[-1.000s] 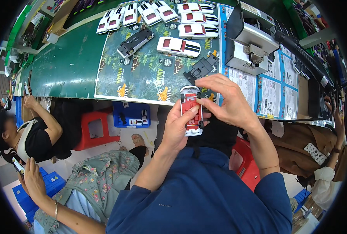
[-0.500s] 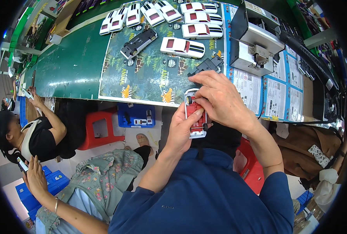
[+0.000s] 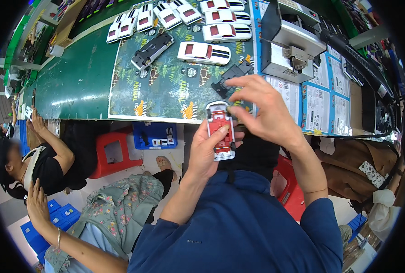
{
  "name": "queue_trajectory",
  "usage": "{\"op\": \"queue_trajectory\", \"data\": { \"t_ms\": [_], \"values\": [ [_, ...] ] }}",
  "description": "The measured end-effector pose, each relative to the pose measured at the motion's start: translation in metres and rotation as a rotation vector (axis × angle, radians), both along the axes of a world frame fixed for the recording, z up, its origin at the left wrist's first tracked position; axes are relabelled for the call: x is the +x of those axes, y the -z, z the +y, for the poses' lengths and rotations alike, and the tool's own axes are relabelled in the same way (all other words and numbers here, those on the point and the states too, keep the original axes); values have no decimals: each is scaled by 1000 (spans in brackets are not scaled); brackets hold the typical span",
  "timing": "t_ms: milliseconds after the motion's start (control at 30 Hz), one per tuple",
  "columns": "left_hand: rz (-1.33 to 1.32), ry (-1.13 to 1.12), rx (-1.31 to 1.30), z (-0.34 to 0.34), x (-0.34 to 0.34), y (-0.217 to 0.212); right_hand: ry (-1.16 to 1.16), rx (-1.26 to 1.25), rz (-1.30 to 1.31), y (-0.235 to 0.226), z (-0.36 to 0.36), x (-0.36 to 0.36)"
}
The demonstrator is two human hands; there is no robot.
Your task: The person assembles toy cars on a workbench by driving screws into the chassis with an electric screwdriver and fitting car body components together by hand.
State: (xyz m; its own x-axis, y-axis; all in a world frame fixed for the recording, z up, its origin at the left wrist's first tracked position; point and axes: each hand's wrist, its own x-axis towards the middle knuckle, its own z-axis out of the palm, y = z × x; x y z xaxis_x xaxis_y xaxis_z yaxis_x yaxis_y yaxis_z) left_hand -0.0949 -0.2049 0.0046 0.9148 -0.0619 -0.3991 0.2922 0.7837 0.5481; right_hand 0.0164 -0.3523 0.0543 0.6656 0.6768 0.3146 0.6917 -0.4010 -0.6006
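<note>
My left hand [image 3: 204, 148] grips a toy car body [image 3: 220, 119] upside down, its red inside facing up and its pale shell rim around it. The left thumb presses on the red part, and a small black wheel [image 3: 233, 146] shows at the lower end. My right hand [image 3: 267, 109] is just right of the body's upper end, thumb and fingers apart, with nothing visible in it. Its fingertips overlap the edge of a black car base [image 3: 232, 78] on the table; I cannot tell whether they touch it.
White toy cars [image 3: 204, 53] with black stripes stand in rows at the back of the table. A dark car [image 3: 152, 51] lies wheels up beside them. A metal bench machine [image 3: 289, 59] stands right. Co-workers sit at left, by a red stool [image 3: 106, 157] and a blue bin [image 3: 155, 142].
My right hand has come off the car body, its thumb and fingers spreading apart. The left hand still holds the body. The whole view has shifted slightly.
</note>
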Motion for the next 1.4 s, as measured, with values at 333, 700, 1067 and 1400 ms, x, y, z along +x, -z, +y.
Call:
{"op": "queue_trajectory", "data": {
  "t_ms": [333, 700, 1067, 1400],
  "values": [
    [-22, -161, -46, 43, -1, 3, 474, -231, -154, 38, 15, 25],
    [-93, -240, -131, 66, -2, 12, 365, -59, -290, 58, 36, 7],
    [-61, -274, -79, 67, 2, 17, 722, 506, -21, 49, -38, -13],
    [-117, -398, -91, 46, 5, 9, 428, 1035, 1293, 36, 39, -95]
  ]
}}
